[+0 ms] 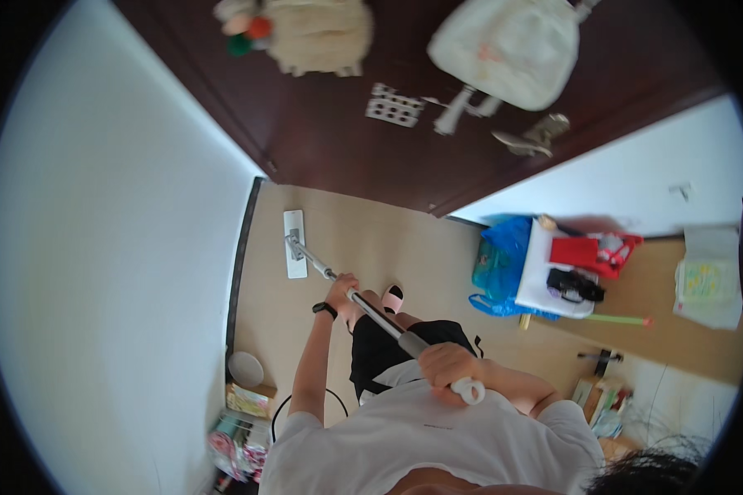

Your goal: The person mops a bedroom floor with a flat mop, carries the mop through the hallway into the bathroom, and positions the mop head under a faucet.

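A flat mop with a metal pole [376, 312] runs slantwise from my chest down to the floor. My left hand [343, 289] is wrapped around the lower pole, a black watch [325, 309] on that wrist. Up by my chest, my right hand [449, 368] grips the pole's top end, just above a grey sleeve [412, 344]; a white hanging loop [470, 391] sticks out past it. The white rectangular mop head [295, 266] lies on the beige floor [359, 229], beside the dark baseboard of the left wall.
Ahead stands a dark red-brown door [334, 136] with a lever handle [535, 137] and hanging bags. At right, a blue plastic bag [504, 247] hangs by a white surface [535, 284] holding a red bag [574, 252]. A round white basin [246, 369] and a box [251, 399] sit along the left wall.
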Demonstrator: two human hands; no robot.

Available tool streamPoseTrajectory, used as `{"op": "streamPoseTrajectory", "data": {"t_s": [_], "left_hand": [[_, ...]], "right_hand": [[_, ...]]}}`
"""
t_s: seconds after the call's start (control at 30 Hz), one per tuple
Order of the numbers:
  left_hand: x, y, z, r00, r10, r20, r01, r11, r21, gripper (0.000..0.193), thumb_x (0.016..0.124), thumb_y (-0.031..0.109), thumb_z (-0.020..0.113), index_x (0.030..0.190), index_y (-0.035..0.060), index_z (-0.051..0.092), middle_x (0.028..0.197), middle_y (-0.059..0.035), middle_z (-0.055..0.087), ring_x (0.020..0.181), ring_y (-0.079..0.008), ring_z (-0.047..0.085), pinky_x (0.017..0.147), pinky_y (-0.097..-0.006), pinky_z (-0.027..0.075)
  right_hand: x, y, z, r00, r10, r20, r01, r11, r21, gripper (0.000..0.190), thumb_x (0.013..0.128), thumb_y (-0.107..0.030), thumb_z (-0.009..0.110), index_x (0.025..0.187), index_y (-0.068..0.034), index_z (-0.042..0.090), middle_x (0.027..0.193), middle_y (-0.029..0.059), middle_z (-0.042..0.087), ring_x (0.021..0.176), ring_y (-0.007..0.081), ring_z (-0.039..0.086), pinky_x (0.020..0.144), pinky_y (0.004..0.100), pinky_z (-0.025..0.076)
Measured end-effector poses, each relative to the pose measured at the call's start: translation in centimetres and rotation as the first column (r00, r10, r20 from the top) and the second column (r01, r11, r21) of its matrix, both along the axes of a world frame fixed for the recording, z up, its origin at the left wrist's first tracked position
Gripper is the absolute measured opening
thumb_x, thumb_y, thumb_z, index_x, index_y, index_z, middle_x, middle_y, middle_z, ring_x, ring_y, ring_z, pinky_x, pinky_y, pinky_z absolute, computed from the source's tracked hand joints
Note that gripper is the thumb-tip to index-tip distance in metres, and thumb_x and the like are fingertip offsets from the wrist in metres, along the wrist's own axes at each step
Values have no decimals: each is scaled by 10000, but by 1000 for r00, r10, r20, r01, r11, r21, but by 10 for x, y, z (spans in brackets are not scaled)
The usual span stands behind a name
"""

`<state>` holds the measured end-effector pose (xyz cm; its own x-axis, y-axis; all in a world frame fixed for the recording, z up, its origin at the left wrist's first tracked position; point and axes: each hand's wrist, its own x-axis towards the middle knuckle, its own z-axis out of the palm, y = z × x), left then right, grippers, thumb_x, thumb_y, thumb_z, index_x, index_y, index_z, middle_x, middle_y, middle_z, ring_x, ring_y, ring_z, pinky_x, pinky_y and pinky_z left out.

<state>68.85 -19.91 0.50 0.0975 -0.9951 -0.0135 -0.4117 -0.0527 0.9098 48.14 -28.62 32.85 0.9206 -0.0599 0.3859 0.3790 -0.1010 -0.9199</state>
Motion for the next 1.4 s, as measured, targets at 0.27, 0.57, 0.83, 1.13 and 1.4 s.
{"op": "streamPoseTrajectory", "data": {"t_s": [0.27,0.57,0.83,1.13,1.4], "left_hand": [[-104,-69,24,902,-430,-21,427,900,-87,208,507,70,616,607,63,434,662,-98,449,699,-285,450,622,-338,355],[-226,-68,24,725,-679,-116,655,732,-190,179,495,60,569,577,69,410,641,-97,430,675,-292,412,573,-356,314],[-307,-18,23,568,-815,-117,790,579,-201,142,514,46,569,521,70,429,641,-90,431,683,-287,426,565,-348,335],[-387,89,43,448,-888,-107,852,460,-251,148,523,58,568,478,84,430,574,-79,428,583,-263,436,532,-352,324],[-390,111,57,407,-907,-104,877,420,-233,135,538,76,574,527,106,443,565,-47,460,601,-258,437,587,-341,327]], "right_hand": [[-103,34,17,822,-568,-44,570,816,102,160,625,37,463,524,-65,390,485,53,419,416,239,410,419,317,315],[-154,119,39,755,-647,-108,631,761,-153,162,631,2,491,505,-56,407,503,68,437,443,237,447,498,330,398],[-185,212,37,298,-942,-152,936,320,-149,145,586,27,495,520,-63,402,514,54,433,462,230,434,477,323,373],[-227,283,40,86,-992,-88,996,88,-16,151,607,21,515,527,-55,411,511,68,432,465,230,440,474,324,358],[-265,336,52,22,-999,-29,995,19,97,158,614,20,526,530,-52,413,515,72,433,470,231,444,477,326,357]]}}
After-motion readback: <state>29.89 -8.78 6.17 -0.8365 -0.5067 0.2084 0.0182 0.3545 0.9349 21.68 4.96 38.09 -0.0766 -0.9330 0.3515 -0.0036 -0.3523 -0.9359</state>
